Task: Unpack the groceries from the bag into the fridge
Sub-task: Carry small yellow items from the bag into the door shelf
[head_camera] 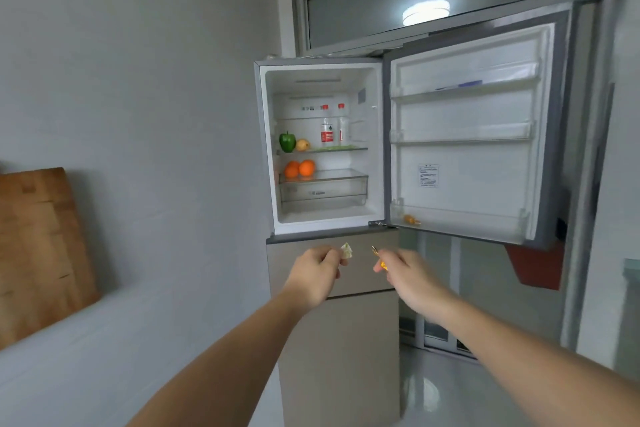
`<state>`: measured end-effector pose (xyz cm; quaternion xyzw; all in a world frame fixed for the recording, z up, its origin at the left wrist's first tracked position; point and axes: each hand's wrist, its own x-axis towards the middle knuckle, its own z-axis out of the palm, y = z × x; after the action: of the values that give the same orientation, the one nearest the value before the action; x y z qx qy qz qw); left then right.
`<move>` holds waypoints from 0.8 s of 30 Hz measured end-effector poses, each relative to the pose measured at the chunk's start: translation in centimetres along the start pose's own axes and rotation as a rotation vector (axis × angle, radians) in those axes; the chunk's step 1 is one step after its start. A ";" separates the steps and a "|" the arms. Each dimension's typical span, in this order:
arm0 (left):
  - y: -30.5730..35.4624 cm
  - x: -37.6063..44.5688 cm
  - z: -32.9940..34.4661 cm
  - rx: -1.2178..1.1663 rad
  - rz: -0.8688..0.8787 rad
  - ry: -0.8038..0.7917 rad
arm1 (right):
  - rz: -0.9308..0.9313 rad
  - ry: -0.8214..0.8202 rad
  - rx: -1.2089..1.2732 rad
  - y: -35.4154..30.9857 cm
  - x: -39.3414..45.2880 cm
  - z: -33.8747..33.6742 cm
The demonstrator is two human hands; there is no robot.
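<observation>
Both hands were raised before the open fridge [322, 149]. The left hand [317, 274] pinched a small pale wrapped item [346, 250]; the right hand [403, 270] pinched a small yellow-orange one [379, 258]. The shelves lay at twelve o'clock from the fingers, the door's bottom bin [457, 222] at one o'clock, nearer the right hand. A green pepper [287, 141], oranges [299, 168] and bottles [326, 133] already sat inside; nothing barred the way.

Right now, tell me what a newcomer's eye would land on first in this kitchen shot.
The open fridge glows white at centre, its door swung out to the right. Inside, a green pepper on the middle shelf and two oranges just below it stand out. In front, the left hand and right hand each pinch a small wrapped item.
</observation>
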<state>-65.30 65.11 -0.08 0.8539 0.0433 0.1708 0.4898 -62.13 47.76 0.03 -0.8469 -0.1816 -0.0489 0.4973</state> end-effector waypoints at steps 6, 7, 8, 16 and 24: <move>0.4 4.7 4.2 0.018 0.031 -0.094 | 0.060 0.044 0.001 3.8 2.9 -3.2; 0.1 5.8 4.8 0.040 0.040 -0.106 | 0.060 0.052 0.001 4.3 3.5 -3.3; -0.2 7.0 5.3 0.050 0.050 -0.120 | 0.058 0.053 -0.008 4.9 4.2 -3.5; -4.2 17.6 7.5 0.018 0.172 -0.203 | 0.103 0.126 -0.146 8.1 13.5 -2.1; -6.9 30.9 8.2 -0.144 0.227 -0.263 | 0.110 0.147 -0.246 10.1 22.6 -0.7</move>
<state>-32.91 69.38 -2.09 0.8309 -0.1300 0.1144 0.5287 -37.44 48.56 -1.97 -0.9042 -0.0905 -0.1054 0.4038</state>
